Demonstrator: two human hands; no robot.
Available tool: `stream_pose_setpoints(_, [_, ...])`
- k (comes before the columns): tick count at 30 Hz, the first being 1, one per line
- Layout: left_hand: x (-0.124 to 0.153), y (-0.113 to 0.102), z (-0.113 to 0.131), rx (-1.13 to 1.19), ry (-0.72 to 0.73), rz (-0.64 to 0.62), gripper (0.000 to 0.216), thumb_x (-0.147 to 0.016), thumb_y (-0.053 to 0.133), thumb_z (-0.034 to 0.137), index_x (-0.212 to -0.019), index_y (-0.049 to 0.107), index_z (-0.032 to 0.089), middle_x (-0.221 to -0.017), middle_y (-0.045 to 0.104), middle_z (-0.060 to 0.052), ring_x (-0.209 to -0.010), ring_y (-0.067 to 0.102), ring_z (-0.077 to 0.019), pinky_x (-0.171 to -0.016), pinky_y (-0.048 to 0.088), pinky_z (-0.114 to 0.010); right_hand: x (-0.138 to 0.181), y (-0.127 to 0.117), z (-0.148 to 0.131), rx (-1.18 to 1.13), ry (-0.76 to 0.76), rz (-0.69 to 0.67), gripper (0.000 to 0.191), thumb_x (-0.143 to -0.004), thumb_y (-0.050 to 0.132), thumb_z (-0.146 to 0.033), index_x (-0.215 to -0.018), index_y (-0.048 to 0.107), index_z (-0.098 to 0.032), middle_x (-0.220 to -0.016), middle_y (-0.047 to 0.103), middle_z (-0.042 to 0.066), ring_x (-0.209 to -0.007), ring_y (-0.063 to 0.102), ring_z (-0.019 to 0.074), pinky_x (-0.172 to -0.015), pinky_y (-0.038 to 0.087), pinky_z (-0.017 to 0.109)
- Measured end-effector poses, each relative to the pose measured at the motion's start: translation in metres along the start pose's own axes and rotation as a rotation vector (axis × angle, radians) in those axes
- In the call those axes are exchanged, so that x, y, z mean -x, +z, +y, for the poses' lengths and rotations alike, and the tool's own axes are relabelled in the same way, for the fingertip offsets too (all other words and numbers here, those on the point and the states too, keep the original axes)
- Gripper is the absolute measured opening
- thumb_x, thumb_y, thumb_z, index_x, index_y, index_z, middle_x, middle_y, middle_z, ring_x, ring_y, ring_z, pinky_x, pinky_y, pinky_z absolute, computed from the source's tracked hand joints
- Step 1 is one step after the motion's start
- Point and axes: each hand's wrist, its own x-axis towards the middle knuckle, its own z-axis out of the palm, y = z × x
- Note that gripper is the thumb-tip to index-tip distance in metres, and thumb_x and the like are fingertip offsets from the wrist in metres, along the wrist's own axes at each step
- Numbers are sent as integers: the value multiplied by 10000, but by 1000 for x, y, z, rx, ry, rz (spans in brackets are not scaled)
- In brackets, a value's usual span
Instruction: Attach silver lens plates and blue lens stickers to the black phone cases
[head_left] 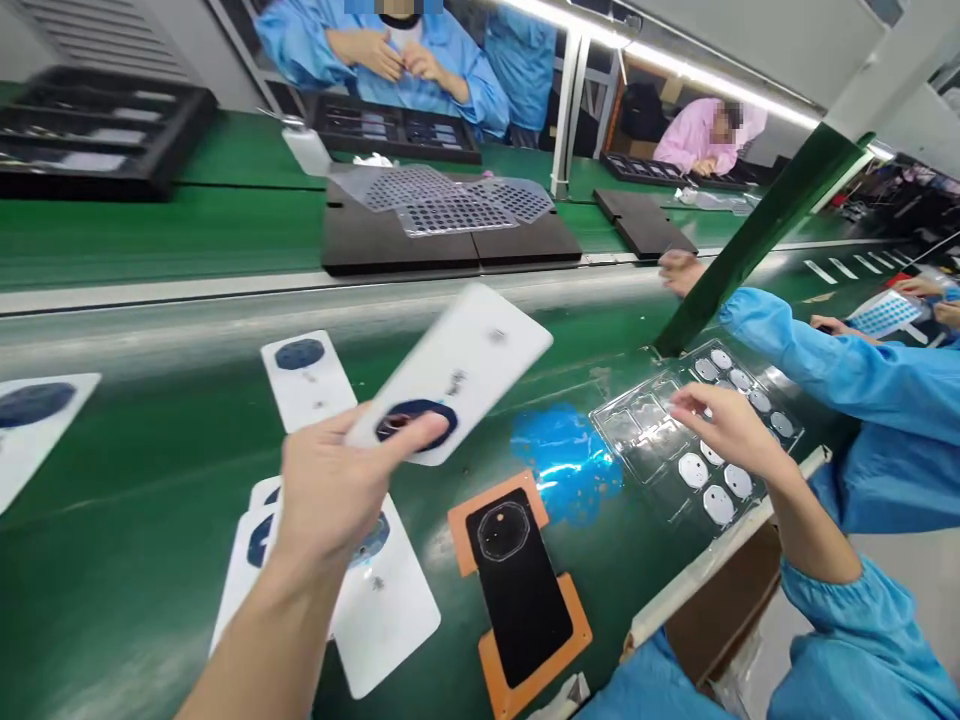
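My left hand (330,485) holds a white phone back cover (480,345) up above the green work surface, its thumb across the dark camera ring area. Several similar covers (386,625) lie beneath and left of this hand, some overlapping. To the right of the held cover, a black phone-shaped plate (521,590) rests in an orange fixture (577,610). My right hand (727,425) has its fingers loosely bent and appears to hold nothing. It hovers over a clear plastic tray (637,430) with round white pieces (720,505) in its pockets.
A shiny blue film (566,465) lies between fixture and tray. A green slanted post (757,240) rises behind the tray. A co-worker's blue sleeve (795,340) reaches in from the right. Dark boards (397,250) with perforated sheets (457,210) sit on the far ledge.
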Motion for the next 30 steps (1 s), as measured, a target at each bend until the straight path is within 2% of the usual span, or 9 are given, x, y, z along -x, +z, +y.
stream_pose_setpoints(2, [-6,0,0,228,-77,72,292,-580,911,341,-771,717,235,-851,732,32,-911,667,-238,-679,570,-326,30,10,36,161,105,-182,133,-899,596,-325,-900,673,-217,-861,681,38,-801,645,213,-722,457,315])
stream_pose_setpoints(5, [-10,5,0,313,-142,2,275,-625,895,355,-792,696,264,-948,742,53,-1090,633,-272,-706,594,-349,64,34,71,256,263,-307,228,-803,678,-280,-1020,679,-210,-929,645,57,-831,636,232,-728,453,320])
stream_pose_setpoints(8, [-10,8,-2,301,-166,-42,308,-633,898,356,-839,689,263,-974,738,67,-1042,646,-254,-638,579,-312,79,54,85,199,330,-270,431,-738,724,-272,-1153,621,-217,-1026,596,63,-887,615,226,-755,462,315])
stream_pose_setpoints(11, [-9,5,-2,322,-152,-48,353,-600,916,339,-860,683,285,-977,729,92,-980,658,-233,-611,565,-296,79,58,88,150,333,-216,382,-673,752,-248,-1014,581,-214,-972,584,44,-883,591,224,-748,461,311])
stream_pose_setpoints(14, [-10,-2,4,383,-103,-31,368,-561,934,289,-816,670,265,-861,712,89,-845,657,-180,-595,549,-260,78,47,81,83,315,-233,273,-751,677,-253,-975,523,-233,-748,556,-26,-661,547,185,-628,430,300])
stream_pose_setpoints(18, [-9,-9,12,467,-27,11,418,-526,945,226,-833,661,200,-845,699,50,-754,629,-109,-652,548,-213,72,33,50,-42,189,-165,188,-917,562,-399,-1048,580,-266,-677,581,-23,-585,551,181,-576,437,305])
stream_pose_setpoints(23, [-11,-17,11,482,34,-10,444,-583,919,282,-941,676,181,-887,707,4,-775,661,-127,-695,557,-228,40,56,-24,-359,-25,-239,389,-859,679,-521,-1152,664,-266,-1009,720,72,-825,681,227,-685,519,319])
stream_pose_setpoints(27, [-8,-21,13,488,46,-57,425,-648,892,299,-1001,684,186,-982,727,-33,-867,691,-174,-725,564,-256,4,97,-87,-443,-66,-443,331,-920,590,-525,-884,730,-227,-585,598,-12,-527,537,142,-546,412,274])
stream_pose_setpoints(30, [-6,-20,16,508,63,-32,429,-672,881,342,-1020,683,188,-1050,736,-45,-957,698,-206,-798,567,-284,-21,129,-111,-462,-61,-529,339,-868,645,-516,-753,712,-204,-481,486,-49,-467,448,111,-505,334,257])
